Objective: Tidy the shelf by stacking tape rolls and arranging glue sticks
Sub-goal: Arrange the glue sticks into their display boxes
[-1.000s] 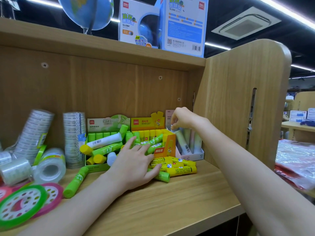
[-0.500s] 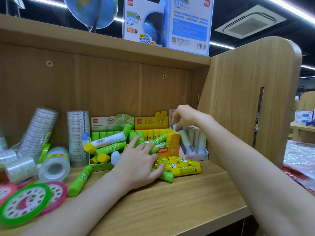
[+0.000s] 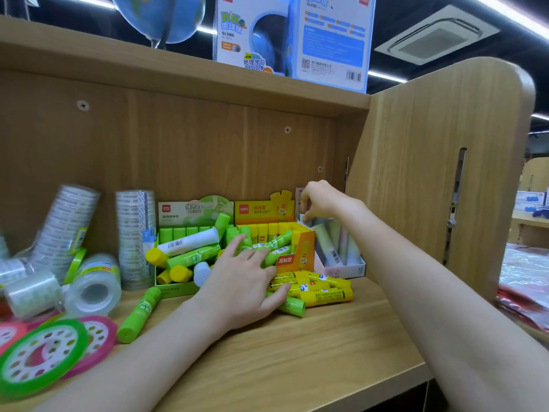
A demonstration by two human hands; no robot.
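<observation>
I'm looking down at a wooden shelf (image 3: 297,346) with a globe box (image 3: 294,37) on the board above it. Against the back wall stand a green display box (image 3: 178,289) and an orange display box (image 3: 303,248), both crowded with glue sticks, and a white box (image 3: 353,267) of pastel sticks at the far right. At the left, two tall stacks of clear tape rolls (image 3: 135,236) stand on the shelf, one leaning, with loose rolls and flat coloured tape reels (image 3: 41,356) in front of them. My left hand (image 3: 240,283) lies spread over the loose yellow glue sticks (image 3: 323,289) before the orange box, fingers straight, holding nothing. My right hand (image 3: 319,202) hovers over the white box, its grip pinched at the top of a pastel stick (image 3: 326,245). One green glue stick (image 3: 139,315) lies alone near the reels.
</observation>
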